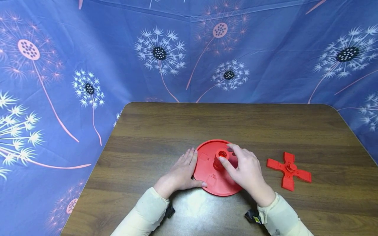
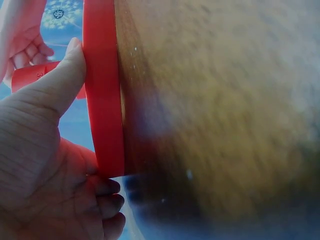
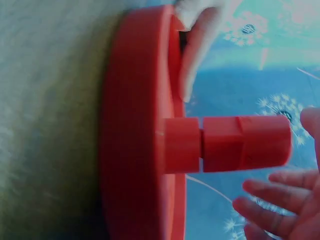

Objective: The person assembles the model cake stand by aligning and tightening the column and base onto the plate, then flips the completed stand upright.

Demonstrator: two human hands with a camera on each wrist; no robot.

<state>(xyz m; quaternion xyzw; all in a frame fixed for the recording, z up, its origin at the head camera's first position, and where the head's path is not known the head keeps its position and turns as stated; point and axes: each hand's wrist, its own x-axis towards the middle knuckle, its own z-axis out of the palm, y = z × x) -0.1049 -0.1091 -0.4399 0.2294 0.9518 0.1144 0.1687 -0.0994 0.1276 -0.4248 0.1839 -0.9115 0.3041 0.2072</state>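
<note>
A round red disc [image 1: 205, 165] with a raised rim lies on the table. My left hand [image 1: 180, 173] holds its left side, fingers along the edge and thumb [image 2: 70, 75] over the near rim. From the disc's middle rises a red post [image 3: 225, 145], upright, with a seam part way along it and a hollow top. Around the post's top, my right hand [image 1: 246, 168] has thumb and fingers spread. The right wrist view shows a gap between those fingers [image 3: 275, 195] and the post.
Right of the disc, a red cross-shaped piece [image 1: 288, 171] with a round hub lies flat on the wooden table [image 1: 141, 131]. A blue cloth [image 1: 118, 49] printed with dandelions hangs behind the table and down its left side.
</note>
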